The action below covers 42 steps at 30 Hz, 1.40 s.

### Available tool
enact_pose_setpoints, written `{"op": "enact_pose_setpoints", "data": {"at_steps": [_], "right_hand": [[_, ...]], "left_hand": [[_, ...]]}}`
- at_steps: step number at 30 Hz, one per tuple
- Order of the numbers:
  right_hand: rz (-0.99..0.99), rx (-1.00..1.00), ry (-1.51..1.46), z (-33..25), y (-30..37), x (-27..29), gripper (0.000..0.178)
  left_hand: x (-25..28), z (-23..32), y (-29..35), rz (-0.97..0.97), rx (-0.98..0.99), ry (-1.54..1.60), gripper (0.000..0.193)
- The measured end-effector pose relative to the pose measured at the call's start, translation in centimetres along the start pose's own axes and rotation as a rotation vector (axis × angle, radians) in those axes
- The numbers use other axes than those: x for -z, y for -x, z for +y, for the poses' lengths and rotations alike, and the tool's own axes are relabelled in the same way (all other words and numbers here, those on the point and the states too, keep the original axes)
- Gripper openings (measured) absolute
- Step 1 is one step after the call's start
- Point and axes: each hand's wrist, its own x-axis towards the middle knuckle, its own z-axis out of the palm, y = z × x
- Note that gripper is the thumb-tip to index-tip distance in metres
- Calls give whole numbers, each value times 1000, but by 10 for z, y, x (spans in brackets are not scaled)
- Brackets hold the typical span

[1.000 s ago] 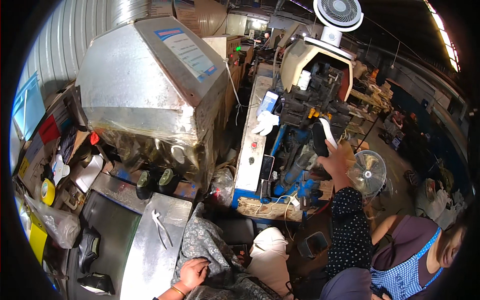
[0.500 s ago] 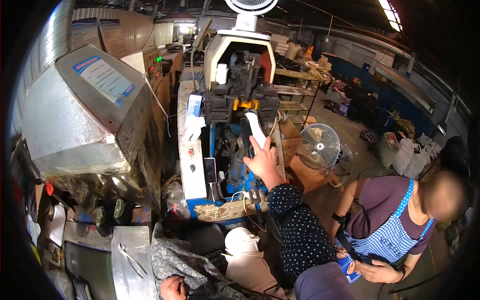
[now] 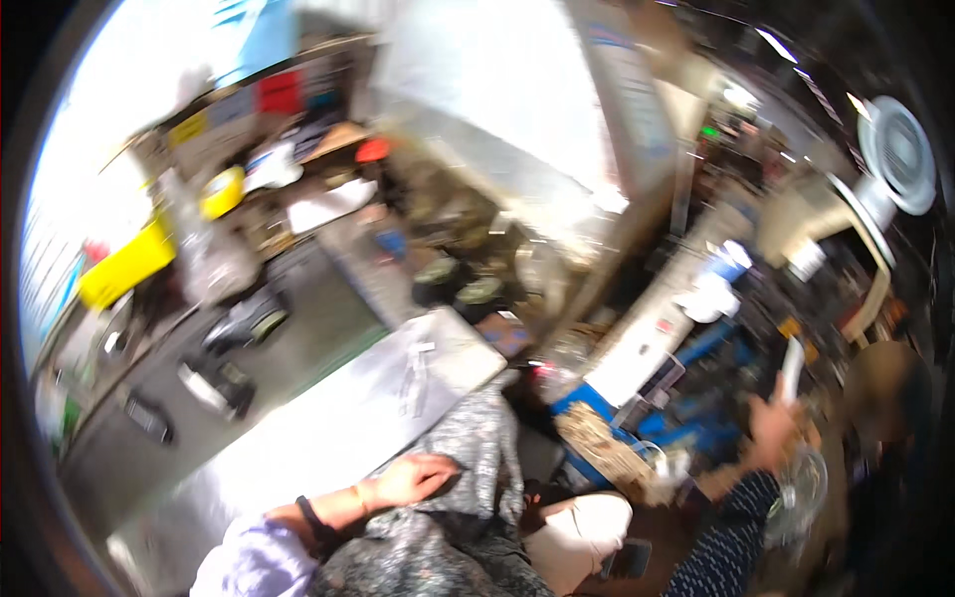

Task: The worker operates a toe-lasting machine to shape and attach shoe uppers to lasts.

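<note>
My left hand [image 3: 416, 478] rests on the dark floral cloth [image 3: 473, 438] over my lap. Its fingers lie loosely outstretched and hold nothing; a black band circles the wrist. Off to the right, my right arm in a dotted sleeve [image 3: 726, 537] reaches to a machine [image 3: 696, 408] with blue and dark parts. There my right hand [image 3: 774, 430] is at the lower end of a long, narrow white piece [image 3: 793, 370]. Motion blur hides whether the fingers grip it or only touch it.
Left of me, silvery pliers [image 3: 416, 373] lie on a metal sheet [image 3: 298, 438]. Dark shoe-like items [image 3: 254, 320] lie on the bench beyond. A large metal housing [image 3: 497, 109] rises ahead. A phone [image 3: 662, 378], a fan [image 3: 801, 488] and a person [image 3: 885, 393] are at right.
My view has swung left and blurred, so the machine and right hand now appear further right. The left hand and the bench are in fuller view. The right hand remains by the white piece.
</note>
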Motion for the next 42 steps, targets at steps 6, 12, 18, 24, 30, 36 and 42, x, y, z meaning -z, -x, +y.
{"op": "enact_pose_setpoints", "data": {"at_steps": [6,12,18,24,30,36,42], "right_hand": [[56,-6,-49,47,-84,-47,78],[654,668,245,52,-52,-41,56],[77,858,-287,-20,233,-106,28],[-220,163,-499,8,403,-99,26],[-245,235,-694,-28,356,-79,22],[-436,509,-1077,-110,303,-49,21],[-697,672,-1891,-238,283,17,77]], "left_hand": [[83,-105,56,618,418,-210,42],[262,-207,132,793,877,-999,76],[372,-236,164,667,1520,-914,48],[366,-252,168,743,1026,-701,81],[295,-297,118,679,1130,-636,71],[183,3,41,712,784,1082,45],[72,-9,53,407,690,1284,59]]}}
